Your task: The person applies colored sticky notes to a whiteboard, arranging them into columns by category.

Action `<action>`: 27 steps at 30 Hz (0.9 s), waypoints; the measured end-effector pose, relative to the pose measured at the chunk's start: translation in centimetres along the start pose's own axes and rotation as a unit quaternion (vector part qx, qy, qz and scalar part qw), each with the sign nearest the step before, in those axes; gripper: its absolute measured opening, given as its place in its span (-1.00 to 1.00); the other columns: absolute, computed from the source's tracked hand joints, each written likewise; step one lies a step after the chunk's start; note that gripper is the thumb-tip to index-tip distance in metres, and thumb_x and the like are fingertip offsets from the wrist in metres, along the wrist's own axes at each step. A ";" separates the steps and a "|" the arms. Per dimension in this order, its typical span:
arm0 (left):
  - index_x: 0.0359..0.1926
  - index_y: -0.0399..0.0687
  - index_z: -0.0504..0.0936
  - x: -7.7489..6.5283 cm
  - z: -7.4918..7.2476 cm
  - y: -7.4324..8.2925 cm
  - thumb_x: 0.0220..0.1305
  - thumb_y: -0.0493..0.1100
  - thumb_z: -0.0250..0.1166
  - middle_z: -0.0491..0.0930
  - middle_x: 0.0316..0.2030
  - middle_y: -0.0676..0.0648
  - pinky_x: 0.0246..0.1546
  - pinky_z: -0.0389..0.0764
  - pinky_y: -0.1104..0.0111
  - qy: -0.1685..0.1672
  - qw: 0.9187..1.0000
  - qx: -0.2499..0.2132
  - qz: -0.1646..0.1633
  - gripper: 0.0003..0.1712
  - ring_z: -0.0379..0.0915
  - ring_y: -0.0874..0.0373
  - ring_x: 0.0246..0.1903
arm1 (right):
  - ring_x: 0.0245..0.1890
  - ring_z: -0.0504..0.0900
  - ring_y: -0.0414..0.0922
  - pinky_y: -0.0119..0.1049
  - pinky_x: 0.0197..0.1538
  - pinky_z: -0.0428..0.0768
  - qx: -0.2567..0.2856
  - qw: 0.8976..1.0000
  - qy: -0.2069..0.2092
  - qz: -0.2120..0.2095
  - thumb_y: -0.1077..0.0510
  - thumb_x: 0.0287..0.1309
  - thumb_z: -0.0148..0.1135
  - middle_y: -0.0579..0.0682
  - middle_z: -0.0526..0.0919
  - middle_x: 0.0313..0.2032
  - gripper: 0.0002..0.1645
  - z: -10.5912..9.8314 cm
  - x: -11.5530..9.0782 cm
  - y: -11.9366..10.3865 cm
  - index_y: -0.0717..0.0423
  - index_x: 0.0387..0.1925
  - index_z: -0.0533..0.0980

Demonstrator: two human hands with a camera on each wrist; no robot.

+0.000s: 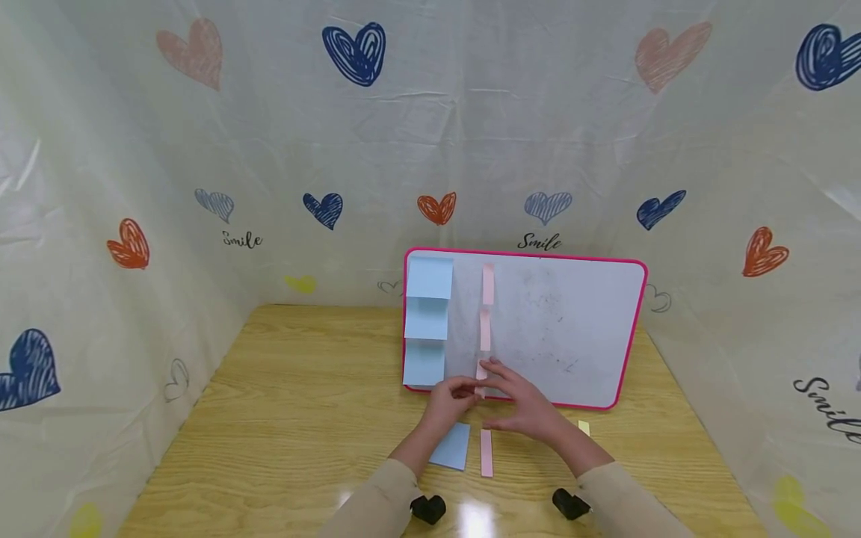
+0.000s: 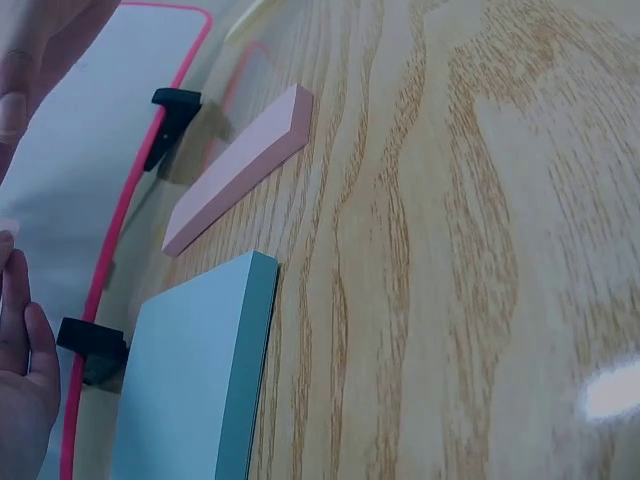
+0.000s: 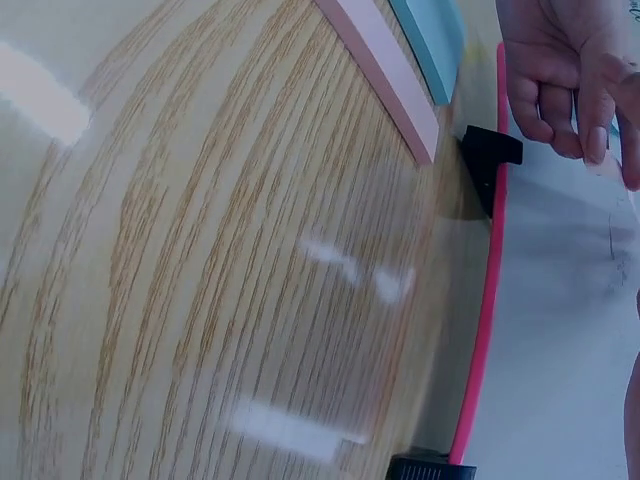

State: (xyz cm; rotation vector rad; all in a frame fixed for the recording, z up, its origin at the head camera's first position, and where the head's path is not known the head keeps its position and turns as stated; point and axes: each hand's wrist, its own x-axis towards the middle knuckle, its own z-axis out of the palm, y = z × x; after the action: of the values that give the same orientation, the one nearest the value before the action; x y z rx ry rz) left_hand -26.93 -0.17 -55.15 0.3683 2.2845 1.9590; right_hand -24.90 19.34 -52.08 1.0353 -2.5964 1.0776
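In the head view, a whiteboard [image 1: 565, 329] with a pink rim leans at the back of the table. Three light-blue sticky notes [image 1: 427, 318] run down its left side. A column of narrow pink sticky strips [image 1: 486, 330] stands to their right. My left hand [image 1: 449, 403] pinches the lower end of the lowest strip [image 1: 481, 370] near the bottom rim. Around that strip, my right hand [image 1: 528, 403] has its index finger touching the strip's upper part, thumb spread apart below. Fingers partly hide the strip.
On the table in front lie a blue sticky-note pad [image 2: 185, 370] and a pink strip pad [image 2: 240, 170]. A yellow strip [image 1: 584, 427] shows behind the right forearm. Black clips [image 3: 487, 165] support the board's lower rim. A heart-printed curtain [image 1: 403, 149] surrounds the table.
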 end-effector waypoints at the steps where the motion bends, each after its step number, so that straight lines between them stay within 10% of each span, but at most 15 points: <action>1: -0.14 -0.23 0.72 0.0 0.0 0.0 0.16 -0.38 0.39 0.68 -0.26 -0.05 -0.28 0.61 0.41 -0.001 1.000 0.001 0.000 -0.78 0.56 0.18 -0.29 | 0.41 0.14 0.11 0.18 0.22 0.35 -0.023 1.000 0.000 -0.014 0.07 -0.25 0.65 0.06 0.30 0.38 -0.18 0.0 0.0 0.1 0.03 0.16 0.54; 8: -0.14 -0.16 0.73 0.4 -0.2 0.1 0.19 -0.35 0.38 0.67 -0.25 -0.02 -0.24 0.61 0.38 0.003 1.000 0.021 0.001 -0.80 0.55 0.17 -0.25 | 0.38 0.19 0.15 0.18 0.30 0.20 -0.129 0.988 0.014 -0.082 -0.12 -0.39 0.68 0.11 0.35 0.34 0.08 0.0 -0.1 0.7 0.06 0.28 0.45; 27: -0.08 -0.22 0.70 0.7 0.3 0.2 0.17 -0.31 0.41 0.67 -0.17 -0.07 -0.12 0.62 0.31 0.010 0.998 0.061 0.006 -0.73 0.59 0.08 -0.15 | 0.44 0.04 0.13 0.17 0.40 -0.10 -0.168 0.984 -0.004 -0.055 -0.25 -0.40 0.64 0.03 0.24 0.42 0.16 0.1 0.6 1.0 -0.04 0.33 0.39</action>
State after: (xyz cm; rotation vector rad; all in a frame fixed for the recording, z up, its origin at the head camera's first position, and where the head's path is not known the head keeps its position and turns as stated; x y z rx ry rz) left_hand -27.55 0.34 -54.95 0.3775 2.4271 1.8411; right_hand -26.02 19.48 -52.51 1.0838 -2.5691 0.5842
